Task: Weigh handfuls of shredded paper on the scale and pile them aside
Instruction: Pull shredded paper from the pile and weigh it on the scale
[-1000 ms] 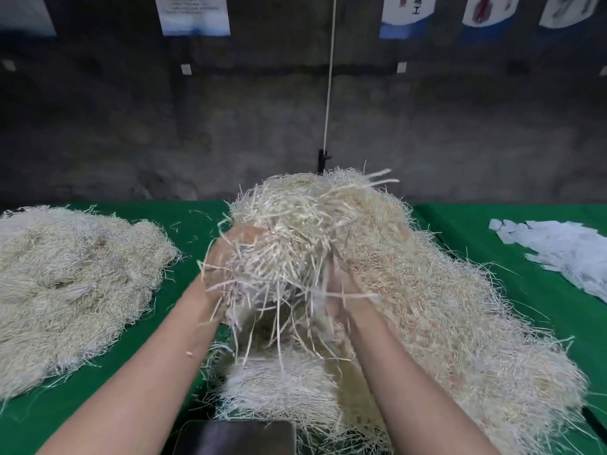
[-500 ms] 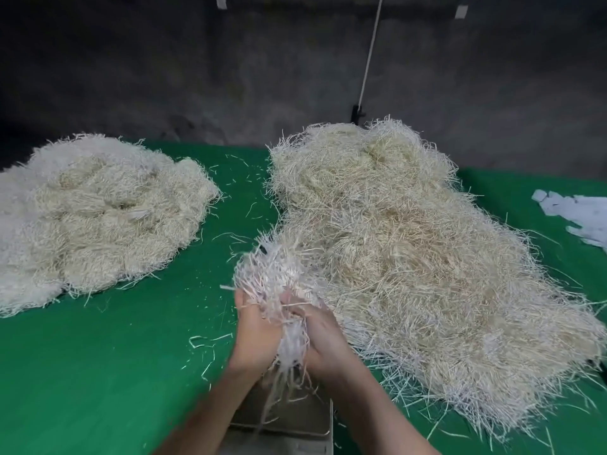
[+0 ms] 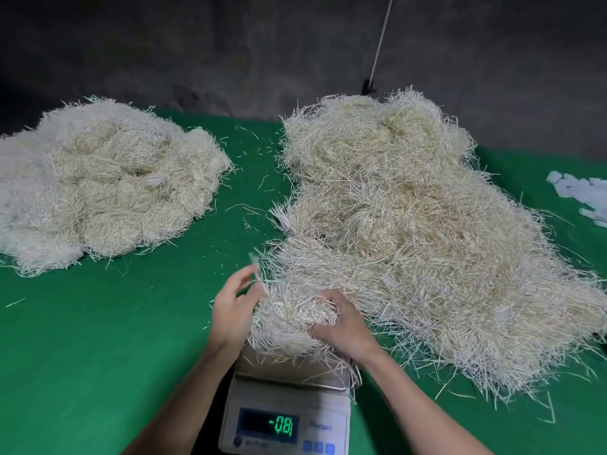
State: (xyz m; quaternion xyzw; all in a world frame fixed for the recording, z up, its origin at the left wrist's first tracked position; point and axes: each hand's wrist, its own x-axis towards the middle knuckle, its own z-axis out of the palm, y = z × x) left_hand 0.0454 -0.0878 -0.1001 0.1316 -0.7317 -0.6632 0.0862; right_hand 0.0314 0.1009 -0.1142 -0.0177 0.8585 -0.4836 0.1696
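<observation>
Handful of shredded paper [image 3: 290, 323] has come down since half a second ago: both hands clutched it above the scale [image 3: 285, 412] then, and it sits on the scale pan now. Left hand [image 3: 231, 310] has loosened, and its fingers [image 3: 244, 280] are half spread against the handful's left side. They are motion-blurred, with a few loose strips at the tips. Right hand [image 3: 343, 326] has its fingers [image 3: 325, 295] curled into the handful's right side, gripping it. Display [image 3: 269, 425] shows green digits with a minus sign. Handful touches the near edge of the large pile [image 3: 410, 224], which spreads over the right of the green table [image 3: 98, 339]. Second pile [image 3: 105, 185] lies far left, well apart. Stray strips lie scattered between the piles. White paper scraps [image 3: 578, 195] are at the right edge.
</observation>
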